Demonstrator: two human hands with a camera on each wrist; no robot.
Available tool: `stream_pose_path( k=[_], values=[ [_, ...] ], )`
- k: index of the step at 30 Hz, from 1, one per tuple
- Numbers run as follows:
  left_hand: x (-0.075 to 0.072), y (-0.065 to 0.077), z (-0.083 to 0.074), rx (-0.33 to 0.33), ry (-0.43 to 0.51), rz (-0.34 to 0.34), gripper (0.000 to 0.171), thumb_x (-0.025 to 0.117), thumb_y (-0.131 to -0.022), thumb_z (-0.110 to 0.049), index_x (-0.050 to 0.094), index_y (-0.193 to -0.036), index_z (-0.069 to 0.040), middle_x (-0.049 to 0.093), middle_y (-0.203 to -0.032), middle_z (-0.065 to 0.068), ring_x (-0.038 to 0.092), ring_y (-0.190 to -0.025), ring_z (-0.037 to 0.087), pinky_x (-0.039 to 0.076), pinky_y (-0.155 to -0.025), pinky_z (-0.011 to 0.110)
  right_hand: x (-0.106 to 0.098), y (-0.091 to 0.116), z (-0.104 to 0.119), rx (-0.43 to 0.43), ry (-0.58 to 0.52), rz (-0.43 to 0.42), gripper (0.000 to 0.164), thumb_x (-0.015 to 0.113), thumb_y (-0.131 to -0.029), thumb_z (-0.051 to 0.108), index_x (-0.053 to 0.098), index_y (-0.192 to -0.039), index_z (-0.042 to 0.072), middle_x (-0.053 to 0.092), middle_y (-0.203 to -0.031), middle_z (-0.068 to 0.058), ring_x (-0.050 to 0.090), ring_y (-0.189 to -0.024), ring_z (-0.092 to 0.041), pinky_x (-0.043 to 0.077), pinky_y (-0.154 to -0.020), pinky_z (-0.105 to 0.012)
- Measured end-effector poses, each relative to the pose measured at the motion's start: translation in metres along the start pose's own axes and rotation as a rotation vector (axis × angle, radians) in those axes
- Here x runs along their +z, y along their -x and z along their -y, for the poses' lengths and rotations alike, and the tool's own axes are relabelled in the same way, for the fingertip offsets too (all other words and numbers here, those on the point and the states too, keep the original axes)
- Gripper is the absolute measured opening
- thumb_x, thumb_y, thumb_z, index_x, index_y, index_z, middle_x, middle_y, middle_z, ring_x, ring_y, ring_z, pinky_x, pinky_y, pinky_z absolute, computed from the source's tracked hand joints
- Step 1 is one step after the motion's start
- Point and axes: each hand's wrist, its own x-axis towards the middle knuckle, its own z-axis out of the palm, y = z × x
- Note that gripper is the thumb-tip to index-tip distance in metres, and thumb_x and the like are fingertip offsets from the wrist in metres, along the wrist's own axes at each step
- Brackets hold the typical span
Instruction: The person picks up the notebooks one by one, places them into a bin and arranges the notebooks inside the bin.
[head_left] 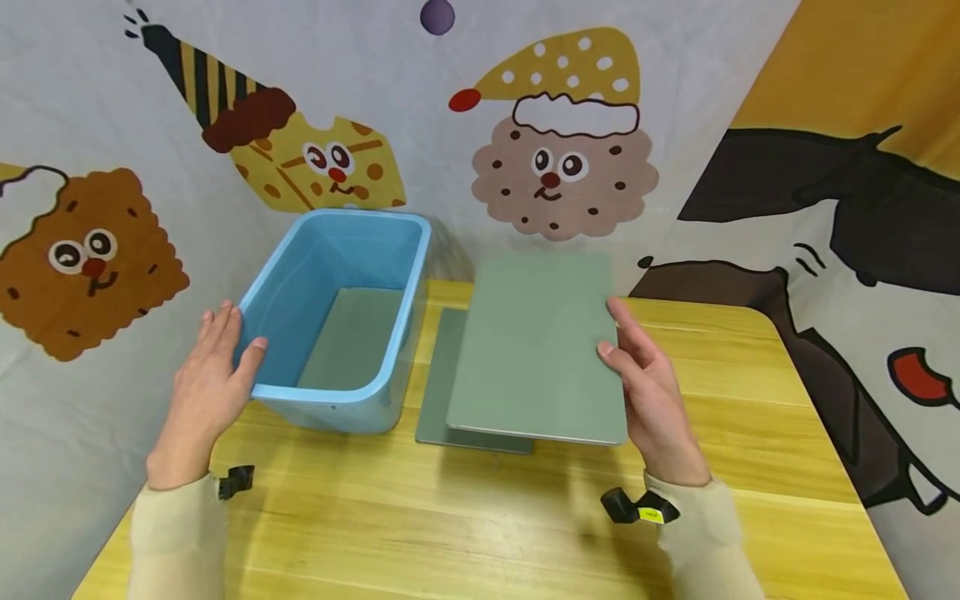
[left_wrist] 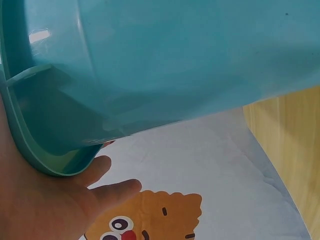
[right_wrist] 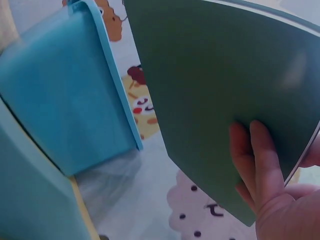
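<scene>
A blue plastic bin (head_left: 401, 358) stands at the left of the table with a flat green piece (head_left: 360, 333) on its floor. My left hand (head_left: 210, 375) rests against the bin's left rim, fingers extended along the outside and thumb over the edge; the left wrist view shows the hand (left_wrist: 65, 200) under the rim's corner. My right hand (head_left: 652, 383) pinches a thin green notebook (head_left: 543, 350) by its right edge, thumb on top and fingers (right_wrist: 265, 160) spread beneath. Under it, a second green notebook (head_left: 441, 400) lies on the table, partly hidden.
The wooden table (head_left: 420, 533) meets a cloth backdrop (head_left: 450, 108) printed with cartoon faces. The bin's right wall stands close to the lying notebook. Small black devices (head_left: 637, 507) are strapped at both wrists.
</scene>
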Motion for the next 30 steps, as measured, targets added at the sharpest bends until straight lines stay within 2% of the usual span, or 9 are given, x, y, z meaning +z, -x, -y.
stream_pose_path(
  k=[2,4,5,7,10,12,17,24,30],
  values=[
    [0.000,0.000,0.000,0.000,0.004,0.000,0.073,0.029,-0.112,-0.045,0.012,-0.162,0.005,0.006,-0.171,0.022,-0.003,-0.158,0.039,0.012,-0.116,0.074,0.007,-0.002,0.000,0.013,-0.021,0.008,0.062,0.056,-0.107,0.008,0.034,-0.164,0.018,0.024,-0.171,-0.002,0.032,-0.150,-0.016,0.050,-0.098,-0.019],
    [0.000,0.001,0.001,0.000,0.003,-0.005,0.073,0.029,-0.112,-0.044,0.013,-0.162,0.005,0.007,-0.171,0.022,-0.003,-0.158,0.039,0.011,-0.117,0.073,0.015,-0.004,-0.001,0.013,-0.027,0.017,0.062,0.056,-0.107,0.008,0.033,-0.164,0.018,0.024,-0.171,-0.002,0.032,-0.149,-0.014,0.050,-0.099,-0.020],
    [0.001,0.001,0.001,-0.001,0.004,-0.007,0.072,0.029,-0.112,-0.044,0.013,-0.162,0.005,0.007,-0.171,0.021,-0.003,-0.158,0.039,0.011,-0.117,0.073,0.019,-0.006,-0.001,0.008,-0.023,0.015,0.062,0.056,-0.107,0.008,0.034,-0.164,0.017,0.026,-0.170,0.000,0.032,-0.149,-0.014,0.046,-0.104,-0.020],
    [0.001,0.001,0.001,0.001,0.003,-0.013,0.072,0.030,-0.112,-0.044,0.013,-0.162,0.005,0.007,-0.171,0.022,-0.003,-0.158,0.039,0.011,-0.117,0.073,0.026,-0.008,-0.002,-0.012,-0.007,0.017,0.062,0.056,-0.106,0.006,0.034,-0.163,0.015,0.024,-0.171,0.003,0.021,-0.155,-0.012,0.032,-0.117,-0.022],
    [0.002,0.001,0.001,0.007,0.005,-0.019,0.072,0.030,-0.112,-0.044,0.014,-0.162,0.006,0.008,-0.171,0.022,-0.002,-0.158,0.040,0.011,-0.118,0.072,0.037,-0.012,-0.003,-0.036,-0.006,0.019,0.063,0.056,-0.105,0.002,0.034,-0.163,0.012,0.023,-0.171,0.007,0.009,-0.158,-0.011,0.012,-0.126,-0.030],
    [0.002,0.001,0.001,0.010,0.010,-0.019,0.072,0.030,-0.112,-0.043,0.014,-0.162,0.006,0.008,-0.171,0.022,-0.001,-0.158,0.040,0.011,-0.118,0.072,0.045,-0.014,-0.004,-0.043,-0.020,0.025,0.063,0.055,-0.105,0.001,0.033,-0.163,0.012,0.024,-0.171,0.008,0.008,-0.158,-0.012,0.009,-0.127,-0.035],
    [0.002,0.000,0.002,0.009,0.026,-0.017,0.071,0.031,-0.112,-0.044,0.014,-0.163,0.004,0.008,-0.172,0.020,-0.002,-0.158,0.039,0.010,-0.118,0.073,0.064,-0.019,-0.006,-0.042,-0.069,0.036,0.063,0.056,-0.104,0.001,0.035,-0.162,0.013,0.024,-0.170,0.010,0.011,-0.157,-0.009,0.011,-0.127,-0.033],
    [0.001,0.000,0.002,0.005,0.027,-0.022,0.071,0.031,-0.112,-0.044,0.015,-0.163,0.004,0.008,-0.172,0.020,-0.001,-0.158,0.039,0.011,-0.116,0.074,0.089,-0.030,-0.009,-0.054,-0.145,0.059,0.063,0.057,-0.103,0.001,0.037,-0.162,0.012,0.023,-0.171,0.008,0.006,-0.158,-0.013,0.007,-0.127,-0.033],
    [0.002,0.002,0.001,0.010,0.033,-0.018,0.071,0.031,-0.112,-0.043,0.015,-0.163,0.004,0.008,-0.172,0.020,-0.002,-0.158,0.039,0.011,-0.116,0.074,0.106,-0.042,-0.014,-0.051,-0.169,0.052,0.065,0.058,-0.102,0.000,0.036,-0.162,0.012,0.024,-0.170,0.008,0.007,-0.159,-0.014,0.011,-0.126,-0.031]
  ],
)
